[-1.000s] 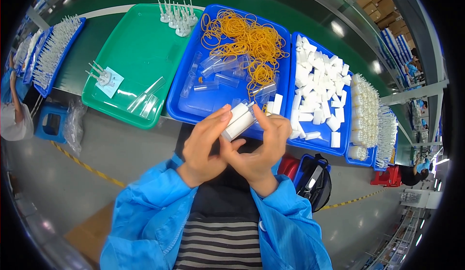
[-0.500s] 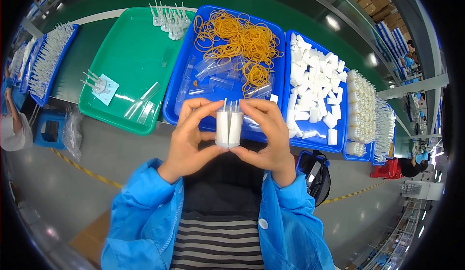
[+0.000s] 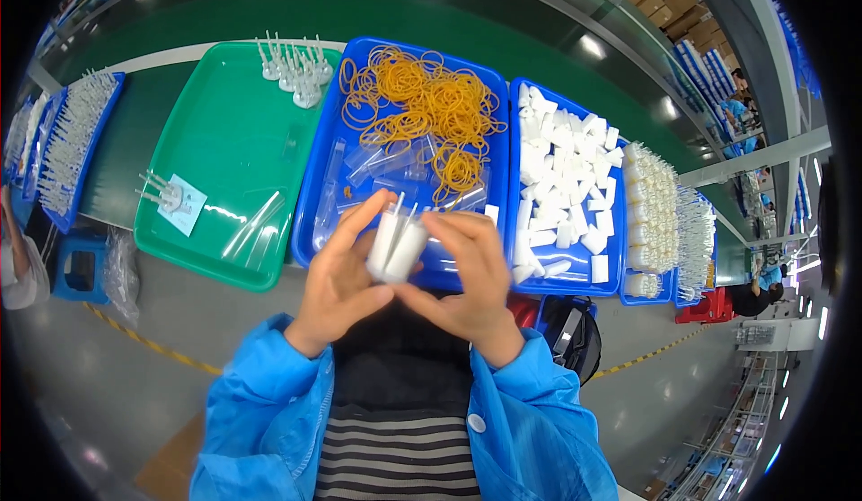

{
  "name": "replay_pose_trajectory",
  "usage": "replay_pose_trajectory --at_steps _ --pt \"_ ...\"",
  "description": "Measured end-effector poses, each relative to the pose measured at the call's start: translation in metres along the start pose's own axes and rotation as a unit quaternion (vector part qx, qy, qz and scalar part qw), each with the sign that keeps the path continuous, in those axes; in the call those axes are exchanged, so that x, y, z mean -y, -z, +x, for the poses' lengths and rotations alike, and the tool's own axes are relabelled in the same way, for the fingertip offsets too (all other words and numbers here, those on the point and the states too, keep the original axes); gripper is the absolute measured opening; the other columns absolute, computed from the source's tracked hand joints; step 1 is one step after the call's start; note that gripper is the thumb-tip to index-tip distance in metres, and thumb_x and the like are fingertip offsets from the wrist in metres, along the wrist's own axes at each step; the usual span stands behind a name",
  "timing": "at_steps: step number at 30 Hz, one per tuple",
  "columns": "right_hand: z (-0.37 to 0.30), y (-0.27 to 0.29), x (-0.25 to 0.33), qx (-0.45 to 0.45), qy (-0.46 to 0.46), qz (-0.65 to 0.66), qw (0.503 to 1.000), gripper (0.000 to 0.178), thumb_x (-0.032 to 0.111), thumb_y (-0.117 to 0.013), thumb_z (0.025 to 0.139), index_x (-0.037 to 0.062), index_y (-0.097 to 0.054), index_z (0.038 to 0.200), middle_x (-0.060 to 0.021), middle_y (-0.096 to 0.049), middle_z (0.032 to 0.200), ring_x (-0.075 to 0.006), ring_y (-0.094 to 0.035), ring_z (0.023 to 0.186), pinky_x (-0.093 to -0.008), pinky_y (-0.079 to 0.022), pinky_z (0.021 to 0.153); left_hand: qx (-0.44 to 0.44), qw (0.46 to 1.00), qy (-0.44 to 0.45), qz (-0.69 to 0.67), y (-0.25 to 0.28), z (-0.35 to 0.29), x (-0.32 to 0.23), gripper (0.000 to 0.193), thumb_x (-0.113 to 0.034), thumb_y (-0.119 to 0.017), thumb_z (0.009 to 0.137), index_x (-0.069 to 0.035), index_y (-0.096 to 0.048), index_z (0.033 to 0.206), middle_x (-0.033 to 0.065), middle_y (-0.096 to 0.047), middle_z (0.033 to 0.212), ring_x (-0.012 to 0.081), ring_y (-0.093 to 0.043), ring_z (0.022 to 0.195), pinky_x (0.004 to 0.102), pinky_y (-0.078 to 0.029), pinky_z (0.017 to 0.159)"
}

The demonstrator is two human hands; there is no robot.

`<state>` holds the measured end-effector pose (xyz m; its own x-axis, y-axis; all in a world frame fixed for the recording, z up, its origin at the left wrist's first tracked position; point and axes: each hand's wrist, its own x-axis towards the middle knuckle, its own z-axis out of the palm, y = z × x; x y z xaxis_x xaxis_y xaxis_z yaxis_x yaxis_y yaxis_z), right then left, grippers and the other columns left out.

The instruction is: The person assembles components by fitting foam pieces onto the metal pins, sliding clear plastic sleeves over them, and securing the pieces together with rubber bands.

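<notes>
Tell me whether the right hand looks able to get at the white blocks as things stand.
Probably, if freed: the right hand holds the white bundle, but the white blocks lie uncovered in the blue tray ahead to its right, nothing standing between.

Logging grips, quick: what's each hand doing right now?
Left hand: holding the left side of the pronged white-block assembly.
Right hand: holding its right side.

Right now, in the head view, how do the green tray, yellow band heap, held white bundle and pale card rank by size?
1. Green tray
2. Yellow band heap
3. Held white bundle and pale card, unranked: the bundle is nearer the camera.
</notes>
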<state>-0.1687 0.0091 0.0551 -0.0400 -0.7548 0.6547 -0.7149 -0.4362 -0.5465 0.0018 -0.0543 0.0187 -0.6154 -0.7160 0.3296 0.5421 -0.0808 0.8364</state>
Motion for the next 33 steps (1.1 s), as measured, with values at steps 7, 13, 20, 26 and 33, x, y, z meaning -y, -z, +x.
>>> replay_pose_trajectory --at_steps 7,13,20,26,33 --pt "0.081 0.039 -0.067 0.037 -0.101 -0.129 0.986 0.015 0.003 -0.073 0.075 0.0027 -0.066 0.089 -0.0117 -0.062 0.083 -0.0254 -0.063 0.076 -0.0361 -0.051 0.067 -0.149 0.988 0.029 0.041 0.003 0.001 -0.001 0.060 -0.013 -0.064 0.091 0.002 -0.038 0.143 0.0201 -0.039 0.149 0.0299 -0.052 0.126 0.0432 -0.054 0.095" --pt "0.086 0.015 -0.153 0.102 -0.158 -0.274 0.943 0.009 0.013 -0.074 0.075 0.0053 -0.069 0.077 -0.0119 -0.063 0.082 -0.0307 -0.063 0.077 -0.0413 -0.050 0.069 -0.142 0.986 0.017 0.085 0.006 -0.005 0.001 0.043 -0.002 -0.064 0.087 0.006 -0.055 0.129 0.0162 -0.051 0.132 0.0248 -0.050 0.124 0.0364 -0.038 0.105" --pt "0.093 0.041 -0.125 -0.038 -0.267 0.091 0.959 0.009 0.012 -0.069 0.083 0.0036 -0.070 0.079 -0.0101 -0.069 0.083 -0.0203 -0.067 0.076 -0.0329 -0.050 0.063 -0.217 0.972 0.076 -0.040 0.004 -0.005 -0.012 0.036 0.000 -0.062 0.090 0.004 -0.054 0.125 0.0178 -0.057 0.128 0.0242 -0.062 0.107 0.0321 -0.056 0.083" --pt "0.085 0.061 -0.102 0.020 -0.410 0.607 0.680 0.012 0.006 -0.060 0.092 0.0013 -0.064 0.102 -0.0117 -0.070 0.099 -0.0205 -0.069 0.091 -0.0230 -0.051 0.068 -0.191 0.978 -0.011 0.087 0.006 0.005 0.000 0.038 0.009 -0.066 0.084 0.002 -0.057 0.120 0.0133 -0.057 0.120 0.0233 -0.060 0.107 0.0332 -0.054 0.085" --pt "0.069 0.054 -0.037 0.077 -0.307 0.290 0.903 0.052 0.012 -0.067 0.088 0.0070 -0.051 0.138 -0.0163 -0.060 0.130 -0.0162 -0.069 0.064 -0.0233 -0.051 0.049 -0.224 0.970 0.051 -0.078 -0.009 0.010 -0.008 0.035 0.006 -0.065 0.086 0.003 -0.058 0.120 0.0126 -0.056 0.119 0.0224 -0.060 0.108 0.0346 -0.052 0.088"
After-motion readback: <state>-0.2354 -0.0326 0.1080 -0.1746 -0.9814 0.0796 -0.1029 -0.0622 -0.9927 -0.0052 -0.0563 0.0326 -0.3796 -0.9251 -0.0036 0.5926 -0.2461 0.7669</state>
